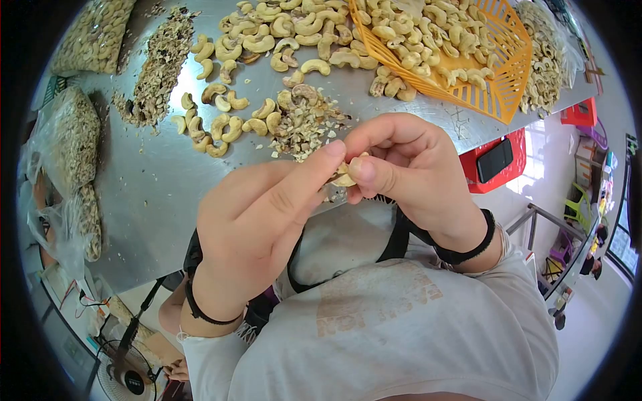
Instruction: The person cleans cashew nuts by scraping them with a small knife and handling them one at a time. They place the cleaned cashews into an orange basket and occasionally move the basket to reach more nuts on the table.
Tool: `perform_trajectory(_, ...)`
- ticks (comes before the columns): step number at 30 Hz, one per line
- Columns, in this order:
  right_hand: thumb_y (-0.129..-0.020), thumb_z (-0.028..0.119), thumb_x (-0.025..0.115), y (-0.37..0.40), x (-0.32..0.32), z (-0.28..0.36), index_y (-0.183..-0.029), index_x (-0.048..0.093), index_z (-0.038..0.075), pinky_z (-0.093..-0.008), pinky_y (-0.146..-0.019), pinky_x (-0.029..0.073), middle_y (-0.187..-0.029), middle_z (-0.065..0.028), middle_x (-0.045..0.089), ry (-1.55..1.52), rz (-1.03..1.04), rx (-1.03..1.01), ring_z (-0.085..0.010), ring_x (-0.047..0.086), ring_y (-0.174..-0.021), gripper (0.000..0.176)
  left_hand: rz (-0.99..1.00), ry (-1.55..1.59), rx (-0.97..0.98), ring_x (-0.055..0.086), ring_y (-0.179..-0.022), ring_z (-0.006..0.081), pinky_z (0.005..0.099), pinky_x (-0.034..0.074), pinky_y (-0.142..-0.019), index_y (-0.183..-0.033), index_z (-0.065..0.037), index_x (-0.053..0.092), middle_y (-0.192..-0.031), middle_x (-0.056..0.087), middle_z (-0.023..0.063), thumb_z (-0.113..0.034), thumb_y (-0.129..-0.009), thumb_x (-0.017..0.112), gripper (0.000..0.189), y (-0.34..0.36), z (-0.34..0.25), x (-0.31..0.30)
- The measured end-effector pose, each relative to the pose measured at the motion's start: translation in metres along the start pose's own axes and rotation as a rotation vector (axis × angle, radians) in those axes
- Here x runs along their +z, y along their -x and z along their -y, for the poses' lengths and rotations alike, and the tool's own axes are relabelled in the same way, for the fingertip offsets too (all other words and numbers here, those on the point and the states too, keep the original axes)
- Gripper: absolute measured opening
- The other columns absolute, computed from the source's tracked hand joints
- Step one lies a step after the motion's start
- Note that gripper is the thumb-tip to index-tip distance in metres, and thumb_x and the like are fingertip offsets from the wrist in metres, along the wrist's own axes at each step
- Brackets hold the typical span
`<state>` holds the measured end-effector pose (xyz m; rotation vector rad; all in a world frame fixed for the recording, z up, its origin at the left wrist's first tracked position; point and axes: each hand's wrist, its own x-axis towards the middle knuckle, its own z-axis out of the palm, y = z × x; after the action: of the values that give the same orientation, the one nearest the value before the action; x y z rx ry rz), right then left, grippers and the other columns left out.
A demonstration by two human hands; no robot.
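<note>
Between the fingertips of both my hands is a cashew nut, partly covered by the thumbs. My left hand pinches it from the left, perhaps with a small tool that I cannot make out. My right hand has its thumb and forefinger closed on the nut's other side. Just beyond the fingers lies a small heap of cashew skins and crumbs. Several loose cashews rest on the metal table left of that heap, and a bigger pile of cashews spreads farther back.
A yellow plastic basket holding cashews stands tilted at the back right. Bags of nuts and of broken bits line the left side. Past the table's right edge, a black phone lies on a red stool.
</note>
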<state>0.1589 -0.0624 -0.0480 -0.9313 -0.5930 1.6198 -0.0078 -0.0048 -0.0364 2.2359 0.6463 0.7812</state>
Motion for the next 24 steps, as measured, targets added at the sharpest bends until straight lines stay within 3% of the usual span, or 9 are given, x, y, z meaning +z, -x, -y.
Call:
perform_trajectory(5, -0.075, 0.008, 0.06, 0.0, 0.004, 0.001, -0.088, 0.054, -0.001, -0.018, -0.055, 0.044, -0.075, -0.0041, 0.057, 0.067, -0.055, -0.012, -0.007, 0.053, -0.061, 0.017, -0.076, -0.083, 0.052, 0.054, -0.061, 0.0185, 0.0249, 0.042, -0.051, -0.101, -0.006, 0.057, -0.073, 0.058, 0.0084, 0.004, -0.065, 0.058, 0.038, -0.001, 0.002, 0.004)
perform_trajectory(8, -0.075, 0.008, 0.06, 0.0, 0.004, 0.0, -0.088, 0.054, -0.001, -0.0174, -0.055, 0.043, -0.075, -0.0032, 0.057, 0.095, -0.041, -0.041, -0.0062, 0.053, -0.062, 0.017, -0.084, 0.028, 0.002, 0.055, -0.063, 0.0192, 0.0237, 0.042, -0.053, -0.101, -0.005, 0.057, -0.077, 0.059, 0.0094, 0.004, -0.068, 0.056, 0.035, -0.001, 0.0, 0.003)
perform_trajectory(10, -0.075, 0.008, 0.059, 0.001, 0.004, 0.0, -0.088, 0.054, -0.001, -0.017, -0.055, 0.043, -0.075, -0.0027, 0.056, 0.123, -0.046, -0.045, -0.0056, 0.052, -0.062, 0.017, -0.009, 0.194, -0.175, 0.055, -0.064, 0.0195, 0.0232, 0.043, -0.056, -0.102, -0.005, 0.056, -0.082, 0.059, 0.0102, 0.002, -0.071, 0.054, 0.032, -0.001, -0.005, -0.002)
perform_trajectory(11, -0.075, 0.008, 0.059, 0.001, 0.005, 0.0, -0.088, 0.054, -0.001, -0.0166, -0.056, 0.042, -0.075, -0.0022, 0.056, 0.151, -0.053, -0.05, -0.005, 0.051, -0.063, 0.017, -0.009, 0.193, -0.175, 0.055, -0.064, 0.0195, 0.0232, 0.043, -0.056, -0.102, -0.005, 0.056, -0.082, 0.059, 0.0102, 0.002, -0.071, 0.054, 0.032, -0.001, -0.006, -0.005)
perform_trajectory(13, -0.075, 0.008, 0.059, 0.001, 0.003, 0.0, -0.088, 0.054, -0.001, -0.0163, -0.057, 0.042, -0.075, -0.0018, 0.056, 0.176, -0.033, -0.068, -0.0045, 0.05, -0.064, 0.017, 0.109, 0.254, -0.296, 0.054, -0.07, 0.0108, 0.0196, 0.04, -0.061, -0.102, -0.001, 0.055, -0.083, 0.058, 0.0064, -0.001, -0.075, 0.053, 0.028, -0.002, -0.008, -0.01)
perform_trajectory(18, -0.074, 0.006, 0.06, 0.001, 0.001, 0.0, -0.087, 0.054, -0.001, -0.0162, -0.059, 0.041, -0.076, -0.0007, 0.055, 0.247, -0.002, -0.148, -0.0042, 0.049, -0.067, 0.016, 0.107, 0.286, -0.282, 0.054, -0.071, 0.0109, 0.0195, 0.04, -0.062, -0.105, 0.001, 0.052, -0.084, 0.058, 0.0068, 0.0, -0.073, 0.053, 0.032, 0.001, -0.007, -0.006)
perform_trajectory(20, -0.071, 0.001, 0.061, 0.001, 0.0, 0.002, -0.086, 0.05, -0.003, -0.0224, -0.067, 0.043, -0.082, -0.0064, 0.054, 0.287, 0.022, -0.178, -0.0101, 0.052, -0.074, 0.019, 0.11, 0.273, -0.269, 0.054, -0.071, 0.0108, 0.0197, 0.04, -0.062, -0.105, 0.001, 0.052, -0.084, 0.058, 0.007, 0.001, -0.073, 0.053, 0.032, 0.002, -0.006, -0.006)
perform_trajectory(22, -0.07, -0.001, 0.061, 0.002, -0.001, 0.003, -0.086, 0.05, -0.003, -0.0228, -0.068, 0.043, -0.082, -0.0068, 0.053, 0.314, 0.028, -0.194, -0.0107, 0.052, -0.075, 0.019, 0.101, 0.195, -0.228, 0.054, -0.06, 0.0193, 0.0248, 0.042, -0.054, -0.106, -0.007, 0.053, -0.075, 0.058, 0.0093, 0.0, -0.068, 0.058, 0.04, 0.001, -0.005, -0.006)
perform_trajectory(24, -0.07, -0.002, 0.062, 0.002, -0.001, 0.001, -0.085, 0.05, -0.003, -0.0232, -0.068, 0.043, -0.082, -0.0072, 0.053, 0.341, 0.034, -0.21, -0.0113, 0.052, -0.076, 0.02, 0.101, 0.146, -0.18, 0.054, -0.06, 0.0193, 0.0251, 0.042, -0.053, -0.105, -0.007, 0.054, -0.074, 0.058, 0.0091, 0.001, -0.067, 0.058, 0.04, 0.0, -0.004, -0.007)
